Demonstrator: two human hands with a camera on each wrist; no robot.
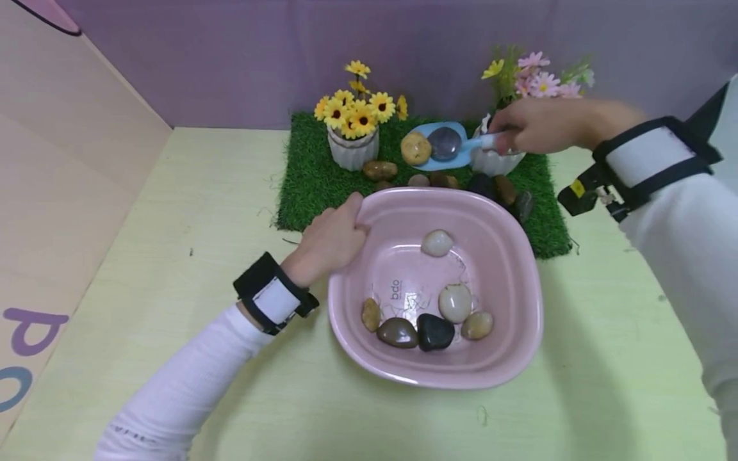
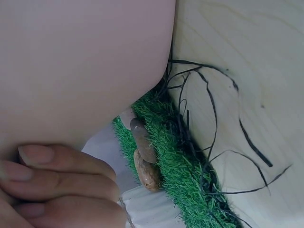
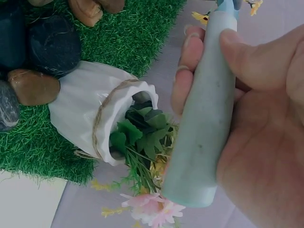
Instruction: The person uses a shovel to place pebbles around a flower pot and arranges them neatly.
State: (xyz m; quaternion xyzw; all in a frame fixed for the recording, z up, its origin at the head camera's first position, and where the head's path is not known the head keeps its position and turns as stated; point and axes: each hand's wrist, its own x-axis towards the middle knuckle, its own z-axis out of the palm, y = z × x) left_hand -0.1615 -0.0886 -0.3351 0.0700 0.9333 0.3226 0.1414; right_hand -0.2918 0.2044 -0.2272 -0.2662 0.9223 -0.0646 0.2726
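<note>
- Scoop (image 1: 446,164) just past the fingertips of the right hand (image 1: 533,125), and it's loaded: tan stone (image 1: 416,148) out at the far lip, grey stone (image 1: 444,143) nearer those fingers.
- Right fingers wrap round the pale handle (image 3: 202,123), thumb laid along it toward the neck; a good steering hold, I'd say.
- Left hand (image 1: 331,240) grips the rim of the pink basin (image 1: 533,307), which spreads away to the right of those fingers, six stones inside, the black stone (image 1: 435,331) among those on the side toward the body.
- Watch that tan stone! It perches at the edge, so the wrist wants to sit level, lip a touch raised, pace slow.
- Tight quarters, too: yellow-flower pot (image 1: 353,148) out beyond the blade, pink-flower pot (image 1: 498,163) right by the right fingers. Best swing wide of both.
- Any tipping should be done low, with a gentle roll of the right wrist, so the stones slide rather than drop, while the left fingers brace the rim.
</note>
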